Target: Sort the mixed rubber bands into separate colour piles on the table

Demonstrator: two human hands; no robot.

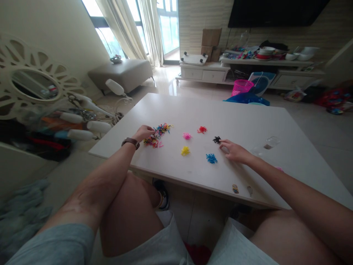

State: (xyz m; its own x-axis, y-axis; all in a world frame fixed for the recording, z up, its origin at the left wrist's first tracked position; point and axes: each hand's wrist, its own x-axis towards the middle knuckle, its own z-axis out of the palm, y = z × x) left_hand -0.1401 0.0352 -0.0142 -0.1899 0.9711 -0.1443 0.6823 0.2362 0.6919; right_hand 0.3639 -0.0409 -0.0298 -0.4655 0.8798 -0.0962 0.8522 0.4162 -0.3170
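Multicoloured heap beside five single-colour piles

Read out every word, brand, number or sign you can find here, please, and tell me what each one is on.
None can be read.
Clear container: a small brownish patch, perhaps a label, too blurred to read.
Dark wall screen: no legible brand.
Upper cardboard box: no legible print.
Mixed-colour pile by the left hand and black pile by the right hand: no lettering visible.

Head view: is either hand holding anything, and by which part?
Cannot be told: the left hand is at the mixed-colour pile, the right hand at the black pile; any pinch is too small to make out.
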